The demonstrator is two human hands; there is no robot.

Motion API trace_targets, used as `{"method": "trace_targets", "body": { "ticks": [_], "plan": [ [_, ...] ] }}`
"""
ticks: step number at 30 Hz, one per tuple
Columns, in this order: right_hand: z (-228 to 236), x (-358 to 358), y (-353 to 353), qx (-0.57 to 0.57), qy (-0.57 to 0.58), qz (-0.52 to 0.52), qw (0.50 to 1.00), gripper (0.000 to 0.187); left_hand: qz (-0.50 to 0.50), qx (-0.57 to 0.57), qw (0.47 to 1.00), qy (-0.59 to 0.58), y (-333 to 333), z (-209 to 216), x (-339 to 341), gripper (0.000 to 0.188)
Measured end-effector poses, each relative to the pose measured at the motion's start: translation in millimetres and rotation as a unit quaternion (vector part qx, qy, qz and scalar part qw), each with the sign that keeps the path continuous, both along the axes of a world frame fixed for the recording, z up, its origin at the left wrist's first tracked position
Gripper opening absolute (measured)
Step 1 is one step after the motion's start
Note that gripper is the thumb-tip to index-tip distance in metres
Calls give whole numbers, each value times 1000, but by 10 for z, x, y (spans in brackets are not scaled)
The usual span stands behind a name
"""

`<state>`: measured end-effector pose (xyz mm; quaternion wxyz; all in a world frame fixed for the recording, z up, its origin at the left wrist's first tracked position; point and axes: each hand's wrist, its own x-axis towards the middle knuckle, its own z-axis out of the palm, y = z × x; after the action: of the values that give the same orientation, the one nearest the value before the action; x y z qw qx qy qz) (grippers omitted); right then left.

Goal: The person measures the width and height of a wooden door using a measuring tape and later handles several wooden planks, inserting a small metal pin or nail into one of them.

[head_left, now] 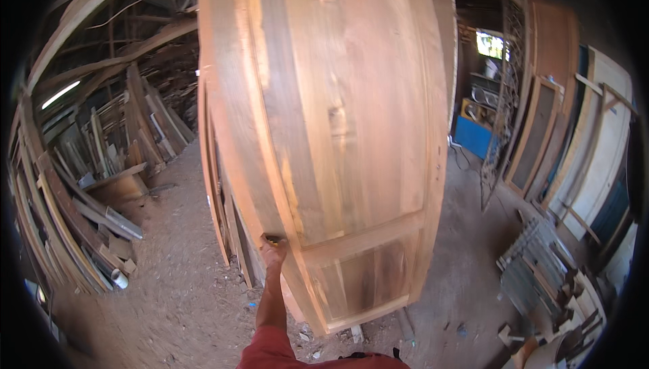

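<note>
A tall panelled wooden door (pixel 365 99) stands upright before me and fills the middle of the view. Its large upper panel shows light and dark grain, and a smaller panel (pixel 368 278) sits below a cross rail. My left hand (pixel 273 254) reaches up to the door's left stile, low down near that cross rail. Its fingers are closed round a small dark thing (pixel 272 239) with a yellowish part, too small to name, held at the wood's surface. My right hand is out of view.
More boards (pixel 211 180) stand behind the door's left edge. Timber planks (pixel 81 220) lean along the left wall. At right are a blue box (pixel 474 137), a metal lattice post (pixel 501 105), leaning door frames (pixel 534 136) and a scrap pile (pixel 541 261). Debris dots the dirt floor (pixel 182 308).
</note>
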<state>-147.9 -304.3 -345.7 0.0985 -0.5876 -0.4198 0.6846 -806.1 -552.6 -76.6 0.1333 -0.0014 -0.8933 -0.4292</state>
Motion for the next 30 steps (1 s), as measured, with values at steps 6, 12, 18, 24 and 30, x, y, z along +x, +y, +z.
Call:
{"method": "trace_targets", "body": {
  "ticks": [6, 12, 18, 24, 30],
  "plan": [
    [-469, 1136, -4, 407, -332, 216, 823, 22, -141, -88, 984, 65, 229, -842, 303, 45],
    [501, 826, -360, -4, 113, -481, 870, 5, -441, -105, 833, -316, 207, -3079, 1415, 20],
    [832, 1607, -638, 127, 213, -539, 805, 21, -727, -334, 545, -251, 752, -3457, 3077, 44],
    [2041, 2519, -90, 208, 50, -626, 750, 53, -752, -280, 532, -271, 1212, -3295, 3259, 48],
    [2987, 2953, 406, 234, -41, -578, 781, 79, -630, -278, 638, -346, 1206, -3172, 2871, 39]
  ]
}}
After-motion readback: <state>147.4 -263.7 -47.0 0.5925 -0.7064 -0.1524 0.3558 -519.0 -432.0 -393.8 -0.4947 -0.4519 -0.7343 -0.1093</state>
